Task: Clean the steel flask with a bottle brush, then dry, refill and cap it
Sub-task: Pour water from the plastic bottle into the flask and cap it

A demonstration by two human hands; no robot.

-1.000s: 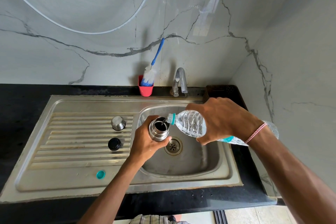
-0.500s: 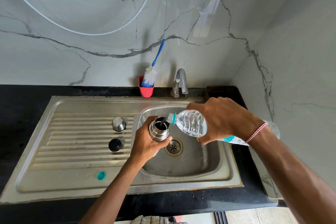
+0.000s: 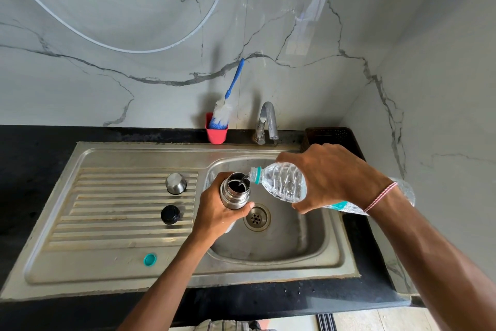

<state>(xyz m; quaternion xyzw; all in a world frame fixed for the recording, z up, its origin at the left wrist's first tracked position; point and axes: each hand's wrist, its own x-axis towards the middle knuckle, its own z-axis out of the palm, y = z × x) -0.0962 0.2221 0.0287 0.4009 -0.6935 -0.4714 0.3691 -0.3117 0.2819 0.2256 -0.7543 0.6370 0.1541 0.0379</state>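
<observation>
My left hand grips the open steel flask upright over the sink basin. A clear plastic water bottle lies tilted in my right hand, its mouth at the flask's rim, and a thin stream of water runs into the flask. On the ribbed drainboard stand the flask's steel cup lid and its black stopper. The bottle's teal cap lies nearer the front edge. The blue-handled bottle brush stands in a red holder at the wall.
A steel tap rises behind the basin, with the drain below the flask. A dark tray sits at the back right corner of the black counter. Marble walls close in behind and on the right.
Both hands hold nearly the same pose while water keeps flowing from the bottle into the flask.
</observation>
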